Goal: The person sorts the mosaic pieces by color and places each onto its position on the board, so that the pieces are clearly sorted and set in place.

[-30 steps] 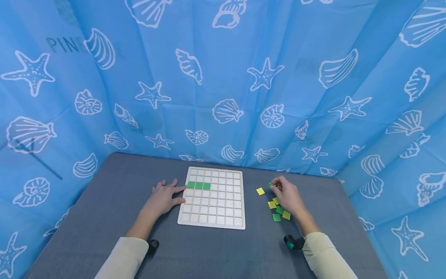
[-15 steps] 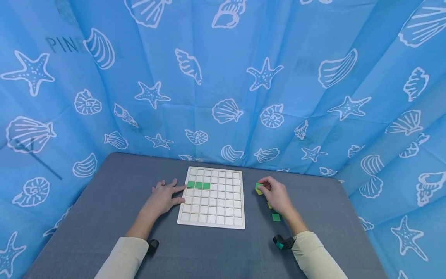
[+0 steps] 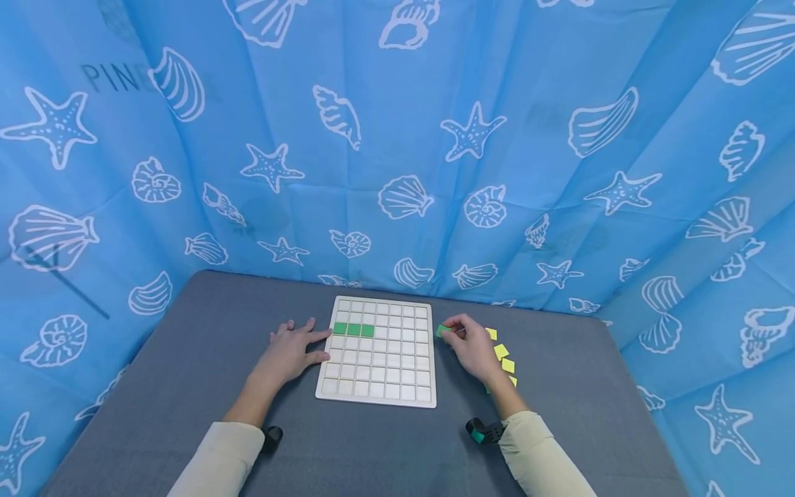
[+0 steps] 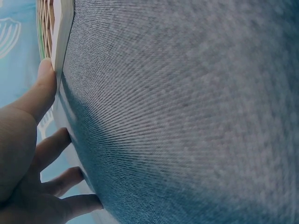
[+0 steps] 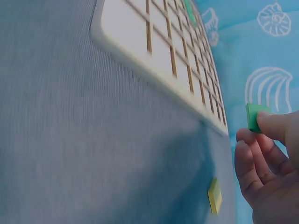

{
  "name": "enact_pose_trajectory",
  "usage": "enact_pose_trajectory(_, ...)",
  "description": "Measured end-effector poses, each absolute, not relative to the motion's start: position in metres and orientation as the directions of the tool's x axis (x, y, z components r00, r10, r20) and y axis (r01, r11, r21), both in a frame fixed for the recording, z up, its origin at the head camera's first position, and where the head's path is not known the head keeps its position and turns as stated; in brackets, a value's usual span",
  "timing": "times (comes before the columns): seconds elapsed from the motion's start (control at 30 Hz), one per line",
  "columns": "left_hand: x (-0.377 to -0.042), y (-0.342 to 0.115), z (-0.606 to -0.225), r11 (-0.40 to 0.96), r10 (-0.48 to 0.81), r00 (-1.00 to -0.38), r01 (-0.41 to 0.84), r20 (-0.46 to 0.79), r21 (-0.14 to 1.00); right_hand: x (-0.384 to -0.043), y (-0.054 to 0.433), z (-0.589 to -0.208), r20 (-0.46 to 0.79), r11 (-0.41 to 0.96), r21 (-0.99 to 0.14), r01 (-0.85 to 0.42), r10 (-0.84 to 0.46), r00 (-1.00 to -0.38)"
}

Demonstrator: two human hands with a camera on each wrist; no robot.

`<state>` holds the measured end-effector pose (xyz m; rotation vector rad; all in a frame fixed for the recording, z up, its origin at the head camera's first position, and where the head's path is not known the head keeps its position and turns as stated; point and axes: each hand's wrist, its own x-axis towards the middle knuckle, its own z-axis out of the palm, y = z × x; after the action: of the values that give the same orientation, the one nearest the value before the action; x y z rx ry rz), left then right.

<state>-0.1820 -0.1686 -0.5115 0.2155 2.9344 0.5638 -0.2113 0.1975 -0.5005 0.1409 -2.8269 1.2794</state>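
Observation:
A white grid board (image 3: 375, 386) lies on the grey table, with three green tiles (image 3: 352, 330) side by side in one of its upper rows, starting at the left edge. My left hand (image 3: 287, 355) rests at the board's left edge, thumb and forefinger touching the rim. Just off the board's right edge, my right hand (image 3: 473, 348) pinches a green square tile (image 3: 443, 330) between thumb and fingers. In the right wrist view that green tile (image 5: 254, 116) is held clear of the table.
Several yellow tiles (image 3: 508, 366) lie right of the right hand, partly hidden by the hand and forearm along with a bit of green. One yellow tile (image 5: 215, 196) shows in the right wrist view. A blue shell-print curtain (image 3: 397, 152) hangs behind the table (image 3: 385, 455).
My right hand has carried the green tile left, from above the loose tiles to beside the board's right edge. The left hand has stayed in place.

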Motion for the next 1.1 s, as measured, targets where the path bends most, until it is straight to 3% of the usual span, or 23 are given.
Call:
enact_pose_trajectory(0.17, -0.183, -0.169, -0.511, 0.92, 0.173, -0.978, 0.119, -0.115, 0.374, -0.21, 0.184, -0.502, 0.031, 0.608, -0.791, -0.072, -0.079, -0.996)
enact_pose_trajectory(1.1, -0.182, -0.168, -0.511, 0.915, 0.171, -0.978, 0.113, -0.119, 0.387, -0.225, 0.132, -0.5, 0.032, 0.662, -0.73, -0.17, -0.214, -0.976)
